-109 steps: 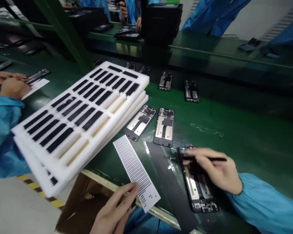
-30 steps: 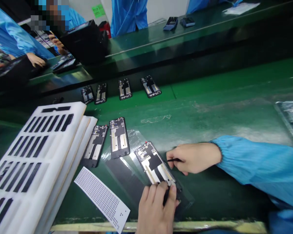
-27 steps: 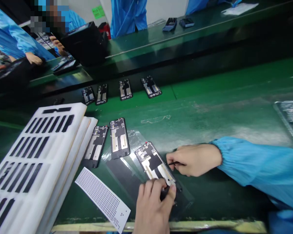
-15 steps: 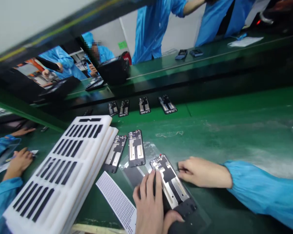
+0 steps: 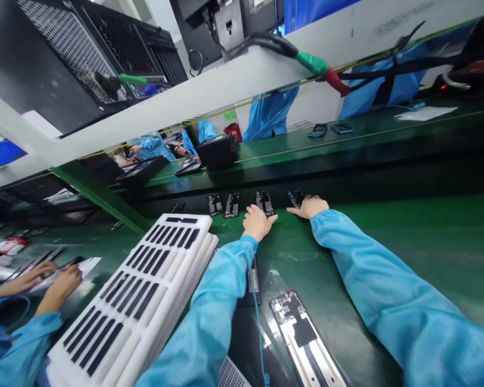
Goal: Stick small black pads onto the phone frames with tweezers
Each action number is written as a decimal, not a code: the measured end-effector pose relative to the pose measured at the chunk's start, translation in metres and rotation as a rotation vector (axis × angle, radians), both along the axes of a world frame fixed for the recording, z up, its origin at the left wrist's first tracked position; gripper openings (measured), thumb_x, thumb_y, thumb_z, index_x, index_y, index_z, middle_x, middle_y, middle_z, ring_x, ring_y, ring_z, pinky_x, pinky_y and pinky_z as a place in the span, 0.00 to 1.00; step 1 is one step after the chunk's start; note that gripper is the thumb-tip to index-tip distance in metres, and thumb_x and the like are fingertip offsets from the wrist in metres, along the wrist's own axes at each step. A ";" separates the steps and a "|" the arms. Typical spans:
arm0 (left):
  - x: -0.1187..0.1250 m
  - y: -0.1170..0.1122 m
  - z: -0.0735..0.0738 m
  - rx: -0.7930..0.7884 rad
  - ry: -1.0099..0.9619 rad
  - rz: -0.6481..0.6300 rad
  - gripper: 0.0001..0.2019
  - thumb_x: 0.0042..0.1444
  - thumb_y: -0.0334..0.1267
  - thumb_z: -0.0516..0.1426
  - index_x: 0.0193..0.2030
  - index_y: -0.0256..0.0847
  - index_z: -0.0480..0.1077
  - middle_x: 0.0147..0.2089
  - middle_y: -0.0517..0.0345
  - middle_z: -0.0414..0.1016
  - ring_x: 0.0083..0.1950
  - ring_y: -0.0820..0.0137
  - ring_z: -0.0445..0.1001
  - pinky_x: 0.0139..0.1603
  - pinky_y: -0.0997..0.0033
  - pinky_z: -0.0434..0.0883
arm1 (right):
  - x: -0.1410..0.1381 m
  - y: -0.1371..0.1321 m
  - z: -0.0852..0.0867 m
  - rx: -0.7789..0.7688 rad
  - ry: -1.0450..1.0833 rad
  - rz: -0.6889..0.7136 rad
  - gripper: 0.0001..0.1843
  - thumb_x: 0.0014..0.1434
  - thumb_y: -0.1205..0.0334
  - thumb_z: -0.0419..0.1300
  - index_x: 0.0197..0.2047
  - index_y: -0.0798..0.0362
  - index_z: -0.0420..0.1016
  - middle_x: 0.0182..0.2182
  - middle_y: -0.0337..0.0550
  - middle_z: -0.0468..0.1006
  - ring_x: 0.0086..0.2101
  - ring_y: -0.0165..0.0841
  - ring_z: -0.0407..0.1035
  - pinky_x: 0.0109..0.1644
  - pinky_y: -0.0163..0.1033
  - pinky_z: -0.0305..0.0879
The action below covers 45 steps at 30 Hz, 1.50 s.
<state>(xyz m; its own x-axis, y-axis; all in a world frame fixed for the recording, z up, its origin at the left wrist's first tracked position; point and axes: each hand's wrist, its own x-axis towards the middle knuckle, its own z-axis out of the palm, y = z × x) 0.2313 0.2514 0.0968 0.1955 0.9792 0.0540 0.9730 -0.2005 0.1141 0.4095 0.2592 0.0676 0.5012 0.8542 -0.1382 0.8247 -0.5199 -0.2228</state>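
Observation:
Both my arms in blue sleeves stretch far across the green belt (image 5: 387, 236). My left hand (image 5: 257, 221) reaches the near end of a phone frame (image 5: 264, 201), its fingers stretched out flat against it. Fingers of my right hand (image 5: 310, 206) curl over the near end of another phone frame (image 5: 295, 197). Two more frames (image 5: 215, 204) (image 5: 232, 204) lie in the same row to the left. Close to me a further phone frame (image 5: 302, 336) lies on a clear film, untouched.
A stack of white foam trays (image 5: 145, 290) with black strips fills the near left. A co-worker's hands (image 5: 44, 274) work over paper at the far left. A black box (image 5: 218, 150) stands on the raised shelf behind. A white beam with cables (image 5: 234, 80) runs overhead.
Both hands have left the near phone frame and stretched out to the far row of frames. The camera has tilted up. The thin black tool in my right hand no longer shows.

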 end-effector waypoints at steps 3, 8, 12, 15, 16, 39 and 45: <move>0.032 0.031 -0.018 -0.022 0.006 0.097 0.22 0.65 0.48 0.59 0.60 0.39 0.68 0.60 0.46 0.70 0.56 0.58 0.74 0.54 0.49 0.75 | 0.006 0.004 -0.004 -0.014 -0.004 0.022 0.23 0.68 0.52 0.61 0.61 0.55 0.70 0.58 0.52 0.72 0.52 0.43 0.72 0.55 0.54 0.71; 0.053 0.049 -0.035 0.000 0.019 0.114 0.21 0.65 0.47 0.59 0.59 0.39 0.68 0.59 0.47 0.71 0.55 0.58 0.74 0.53 0.51 0.75 | 0.027 0.005 -0.008 -0.009 -0.001 0.060 0.24 0.68 0.50 0.60 0.61 0.56 0.70 0.56 0.52 0.74 0.51 0.42 0.73 0.53 0.53 0.71; 0.052 0.051 -0.027 0.009 0.043 0.076 0.20 0.65 0.46 0.60 0.59 0.38 0.69 0.57 0.47 0.72 0.53 0.59 0.75 0.52 0.52 0.76 | 0.034 0.003 0.001 0.015 -0.007 0.069 0.25 0.68 0.47 0.59 0.60 0.55 0.70 0.55 0.52 0.74 0.50 0.42 0.73 0.53 0.53 0.71; 0.042 0.035 -0.015 0.024 0.066 0.042 0.20 0.65 0.46 0.60 0.58 0.38 0.69 0.57 0.47 0.73 0.53 0.60 0.75 0.52 0.52 0.75 | 0.026 -0.009 0.013 0.026 -0.018 0.094 0.27 0.67 0.43 0.58 0.59 0.55 0.71 0.52 0.50 0.76 0.48 0.41 0.74 0.52 0.52 0.71; 0.037 0.025 -0.012 0.035 0.073 0.028 0.20 0.65 0.47 0.60 0.58 0.38 0.69 0.57 0.47 0.73 0.53 0.60 0.75 0.52 0.52 0.75 | 0.020 -0.016 0.016 0.030 -0.024 0.110 0.28 0.67 0.42 0.58 0.58 0.56 0.71 0.51 0.51 0.77 0.47 0.41 0.74 0.52 0.51 0.70; -0.055 0.030 -0.004 0.100 0.086 0.164 0.20 0.65 0.48 0.59 0.59 0.39 0.69 0.59 0.47 0.71 0.55 0.58 0.74 0.54 0.49 0.74 | 0.031 -0.101 -0.003 -0.191 0.242 0.264 0.41 0.67 0.36 0.48 0.63 0.69 0.63 0.33 0.60 0.83 0.32 0.48 0.80 0.35 0.45 0.70; -0.055 0.103 -0.016 0.072 0.045 0.443 0.21 0.65 0.46 0.59 0.61 0.40 0.67 0.61 0.47 0.70 0.56 0.58 0.74 0.54 0.49 0.75 | 0.041 -0.082 -0.012 -0.097 0.223 0.230 0.30 0.67 0.41 0.52 0.51 0.62 0.74 0.36 0.60 0.83 0.39 0.52 0.80 0.36 0.44 0.69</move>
<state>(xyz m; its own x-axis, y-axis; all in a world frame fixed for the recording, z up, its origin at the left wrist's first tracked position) 0.1762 0.3541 0.0805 -0.2377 0.9631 0.1264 0.9706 0.2303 0.0703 0.4501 0.1771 0.0558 0.2447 0.9190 -0.3091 0.8595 -0.3532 -0.3695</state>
